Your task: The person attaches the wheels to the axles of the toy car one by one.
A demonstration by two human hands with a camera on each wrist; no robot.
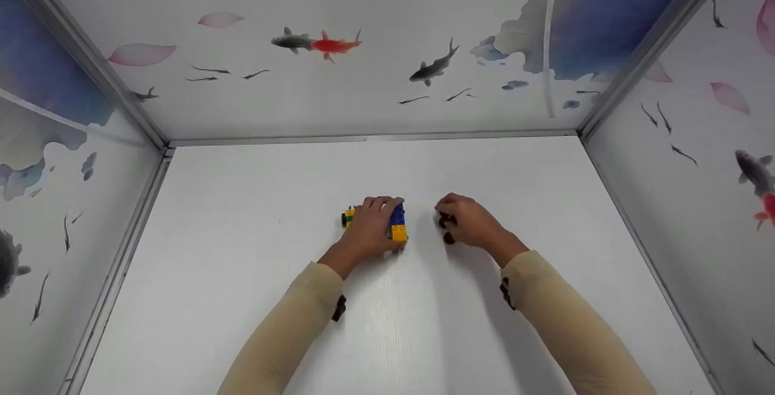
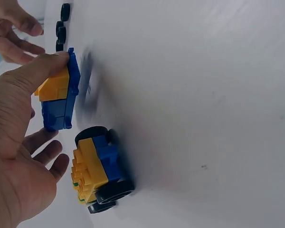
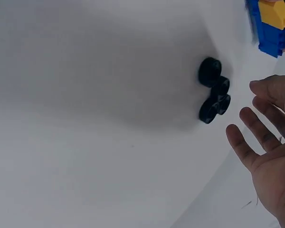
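Note:
My left hand (image 1: 368,228) grips a toy car body of blue and yellow building blocks (image 2: 61,107) between thumb and fingers; the left wrist view shows its blue base tilted on edge, just off the white table. Close beside that hand stands a second block car (image 2: 96,164), yellow and blue with black wheels, mostly covered by the hand in the head view. My right hand (image 1: 475,222) hovers over several loose black toy wheels (image 3: 210,72). In the right wrist view its fingers (image 3: 259,128) are loosely bent, apart from the wheels, and hold nothing.
The white tabletop (image 1: 387,322) runs to a metal-edged back panel (image 1: 375,98) printed with fish and petals. Similar panels, such as the right one (image 1: 684,116), stand along both sides.

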